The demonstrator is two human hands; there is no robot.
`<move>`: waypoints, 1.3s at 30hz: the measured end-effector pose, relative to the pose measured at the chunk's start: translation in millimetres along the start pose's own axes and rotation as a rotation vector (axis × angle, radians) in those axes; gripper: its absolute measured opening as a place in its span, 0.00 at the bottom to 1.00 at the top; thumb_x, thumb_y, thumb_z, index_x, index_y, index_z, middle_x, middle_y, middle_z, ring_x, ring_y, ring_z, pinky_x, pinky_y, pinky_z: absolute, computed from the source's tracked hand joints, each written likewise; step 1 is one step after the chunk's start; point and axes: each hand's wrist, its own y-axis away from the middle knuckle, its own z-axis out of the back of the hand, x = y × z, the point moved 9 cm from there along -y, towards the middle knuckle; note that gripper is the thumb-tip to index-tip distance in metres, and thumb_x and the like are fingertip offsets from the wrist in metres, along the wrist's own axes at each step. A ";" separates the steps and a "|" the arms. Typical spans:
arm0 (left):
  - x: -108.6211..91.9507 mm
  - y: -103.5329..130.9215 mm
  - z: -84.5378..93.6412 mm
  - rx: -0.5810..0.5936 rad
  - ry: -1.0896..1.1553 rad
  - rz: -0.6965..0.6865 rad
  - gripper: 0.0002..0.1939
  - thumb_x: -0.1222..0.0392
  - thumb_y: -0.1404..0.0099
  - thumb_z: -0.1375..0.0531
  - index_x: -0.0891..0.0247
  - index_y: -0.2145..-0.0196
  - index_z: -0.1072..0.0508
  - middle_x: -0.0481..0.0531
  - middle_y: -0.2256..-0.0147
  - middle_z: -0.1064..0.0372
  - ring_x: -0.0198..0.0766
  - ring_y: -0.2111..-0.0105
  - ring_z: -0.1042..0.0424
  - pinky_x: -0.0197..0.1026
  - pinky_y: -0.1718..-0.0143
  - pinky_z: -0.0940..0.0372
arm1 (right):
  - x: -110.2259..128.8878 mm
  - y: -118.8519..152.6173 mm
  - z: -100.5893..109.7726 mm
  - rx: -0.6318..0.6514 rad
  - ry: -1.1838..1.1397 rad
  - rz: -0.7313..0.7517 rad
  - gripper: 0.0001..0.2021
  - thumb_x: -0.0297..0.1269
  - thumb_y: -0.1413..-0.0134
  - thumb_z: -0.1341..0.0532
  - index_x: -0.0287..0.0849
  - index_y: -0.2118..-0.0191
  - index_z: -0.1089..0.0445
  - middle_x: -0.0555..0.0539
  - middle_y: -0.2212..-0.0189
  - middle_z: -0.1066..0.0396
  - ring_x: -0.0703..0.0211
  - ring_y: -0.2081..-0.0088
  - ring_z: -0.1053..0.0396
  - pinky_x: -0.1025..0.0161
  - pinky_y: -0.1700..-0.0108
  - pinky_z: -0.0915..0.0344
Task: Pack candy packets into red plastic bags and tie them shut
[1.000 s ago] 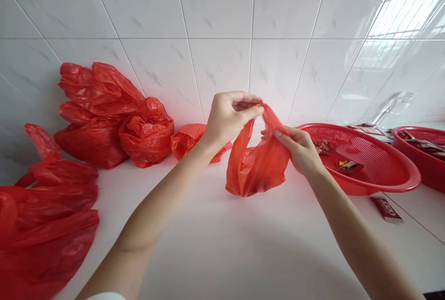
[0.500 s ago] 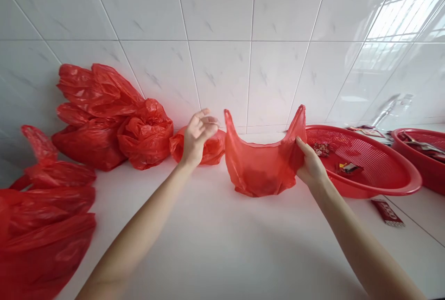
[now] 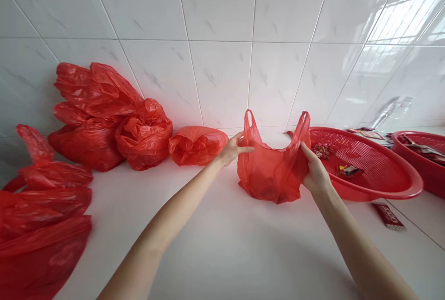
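A red plastic bag (image 3: 271,175) with two upright handle loops stands between my hands. Dark shapes show faintly through its lower part. My right hand (image 3: 315,171) grips its right side just below the handle, thumb in front. On the other side, my left hand (image 3: 233,150) has its thumb across the front of the bag below the left handle, and its fingers go behind the plastic. Right of the bag is a red perforated basket (image 3: 375,161) with a few wrapped snacks (image 3: 347,170) inside.
Several bulging red bags (image 3: 86,137) lean against the tiled wall at left, with more bags (image 3: 45,244) nearer me. Another red bag (image 3: 198,144) lies behind my left forearm. A dark red snack packet (image 3: 388,215) lies by the basket; a second red basket (image 3: 420,156) stands far right.
My left hand has moved right from empty air onto the left side of the bag. The bag has shifted slightly right, and its left handle loop now stands spread.
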 end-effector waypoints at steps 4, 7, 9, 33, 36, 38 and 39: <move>-23.0 2.5 -2.5 -0.027 -0.017 -0.093 0.17 0.52 0.54 0.24 0.65 0.76 0.26 0.48 0.76 0.30 0.35 0.73 0.31 0.41 0.66 0.35 | 7.7 -7.7 22.2 -0.067 -0.021 0.104 0.12 0.49 0.54 0.27 0.49 0.66 0.23 0.51 0.66 0.18 0.53 0.61 0.20 0.58 0.58 0.21; -43.7 12.2 -1.5 -0.059 -0.055 -0.165 0.23 0.48 0.49 0.26 0.63 0.82 0.34 0.44 0.81 0.40 0.30 0.79 0.39 0.37 0.75 0.42 | 12.5 -12.4 29.5 -0.058 -0.032 0.157 0.13 0.50 0.53 0.27 0.49 0.66 0.23 0.51 0.65 0.19 0.56 0.58 0.21 0.61 0.56 0.22; -52.3 17.5 -4.2 -0.050 -0.059 -0.183 0.26 0.46 0.48 0.27 0.63 0.83 0.36 0.43 0.81 0.43 0.30 0.79 0.42 0.37 0.76 0.44 | 13.6 -12.2 28.4 -0.047 -0.053 0.154 0.13 0.49 0.53 0.27 0.49 0.65 0.23 0.52 0.64 0.19 0.57 0.57 0.22 0.63 0.55 0.23; -80.1 53.4 16.1 -0.189 -0.079 -0.378 0.22 0.43 0.43 0.30 0.63 0.78 0.31 0.43 0.80 0.40 0.29 0.79 0.40 0.34 0.77 0.43 | 28.9 23.3 -25.0 0.227 -0.098 0.165 0.12 0.48 0.46 0.30 0.49 0.71 0.28 0.53 0.70 0.21 0.56 0.59 0.22 0.56 0.49 0.26; -84.0 54.4 13.6 -0.169 -0.109 -0.408 0.23 0.43 0.41 0.31 0.63 0.79 0.31 0.44 0.79 0.40 0.29 0.79 0.40 0.34 0.76 0.43 | 34.6 28.2 -30.1 0.234 -0.098 0.167 0.14 0.48 0.49 0.27 0.48 0.71 0.30 0.56 0.80 0.28 0.61 0.71 0.25 0.61 0.58 0.24; -87.6 54.4 7.7 -0.118 -0.094 -0.410 0.20 0.45 0.41 0.31 0.63 0.77 0.28 0.45 0.78 0.36 0.31 0.76 0.37 0.35 0.74 0.40 | 37.1 32.8 -36.9 0.261 -0.085 0.158 0.15 0.47 0.49 0.27 0.46 0.71 0.31 0.59 0.85 0.35 0.67 0.81 0.35 0.67 0.67 0.26; -90.2 54.6 3.0 -0.077 -0.082 -0.410 0.18 0.46 0.41 0.31 0.63 0.75 0.26 0.46 0.76 0.34 0.32 0.75 0.35 0.35 0.72 0.38 | 37.4 35.2 -40.5 0.273 -0.067 0.147 0.14 0.47 0.47 0.28 0.45 0.71 0.31 0.60 0.86 0.38 0.69 0.84 0.40 0.69 0.72 0.29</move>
